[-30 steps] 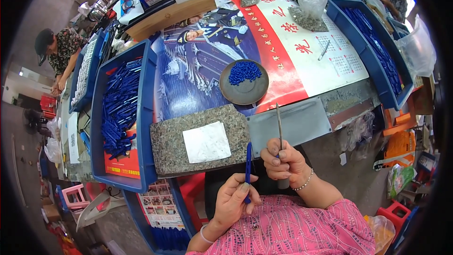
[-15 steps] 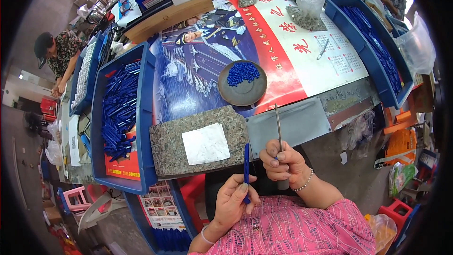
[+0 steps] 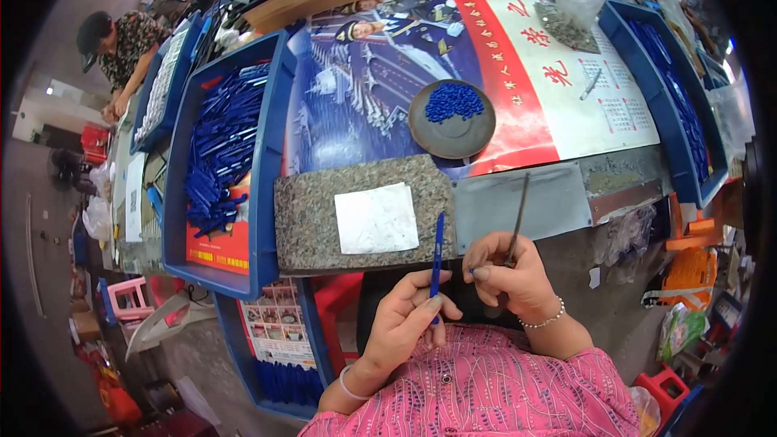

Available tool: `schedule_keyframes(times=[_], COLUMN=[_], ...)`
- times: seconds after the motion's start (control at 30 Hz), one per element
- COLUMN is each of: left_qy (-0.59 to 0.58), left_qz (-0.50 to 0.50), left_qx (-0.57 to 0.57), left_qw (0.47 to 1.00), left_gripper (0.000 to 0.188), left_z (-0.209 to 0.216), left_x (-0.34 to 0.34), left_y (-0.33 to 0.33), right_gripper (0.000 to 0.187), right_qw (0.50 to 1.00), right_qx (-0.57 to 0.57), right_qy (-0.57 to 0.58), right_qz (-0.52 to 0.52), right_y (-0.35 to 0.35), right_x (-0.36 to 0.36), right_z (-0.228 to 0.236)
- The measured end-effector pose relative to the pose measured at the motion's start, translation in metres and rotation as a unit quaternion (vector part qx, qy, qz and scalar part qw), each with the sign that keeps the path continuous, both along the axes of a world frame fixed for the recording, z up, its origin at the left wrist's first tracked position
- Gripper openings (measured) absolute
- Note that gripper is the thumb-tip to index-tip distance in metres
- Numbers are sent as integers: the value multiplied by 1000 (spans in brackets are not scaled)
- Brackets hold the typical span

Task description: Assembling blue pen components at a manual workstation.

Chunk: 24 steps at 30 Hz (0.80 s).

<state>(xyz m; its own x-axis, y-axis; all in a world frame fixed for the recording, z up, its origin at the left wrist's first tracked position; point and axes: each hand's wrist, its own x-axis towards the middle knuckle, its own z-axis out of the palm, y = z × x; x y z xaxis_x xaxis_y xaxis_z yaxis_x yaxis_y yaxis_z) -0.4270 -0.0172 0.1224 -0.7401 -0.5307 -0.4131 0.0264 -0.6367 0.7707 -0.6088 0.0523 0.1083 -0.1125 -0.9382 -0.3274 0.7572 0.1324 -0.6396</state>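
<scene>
My left hand (image 3: 405,316) is closed on a slim blue plastic stick (image 3: 438,255), which stands nearly upright in its fingers. Close to its right, my right hand (image 3: 522,279) grips a thin metal rod tool (image 3: 520,214) that leans to the right. A tiny blue piece (image 3: 473,271) shows at the right thumb and fingertip. Both hands are in front of the table edge, apart from each other. Farther off lies a round dark dish (image 3: 453,144) with a heap of small blue pieces (image 3: 454,102) in it.
A granite slab (image 3: 303,218) bears a white paper square (image 3: 376,220). Blue trays (image 3: 271,137) with blue sticks flank the poster-covered table; another tray (image 3: 235,360) sits below the edge. At the far left a person (image 3: 129,44) works beside a tray of white parts.
The view has shifted, so the table sits higher and farther right in it. My right fingers have come nearer the blue stick, and the rod has tipped to the right.
</scene>
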Motion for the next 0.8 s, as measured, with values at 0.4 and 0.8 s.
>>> schedule_keyframes(times=[0.4, 0.8], left_qy=[-29, -52], left_qz=[10, 38], left_qx=[-15, -146], left_qw=[999, 987], left_gripper=[32, 33], left_z=[-7, -14], left_x=[4, 1], left_y=[0, 9], right_gripper=[13, 21], right_qw=[879, 844], right_qx=[-45, -55], right_qy=[474, 532], right_qz=[11, 41], right_y=[1, -1], right_x=[22, 30], right_z=[11, 7])
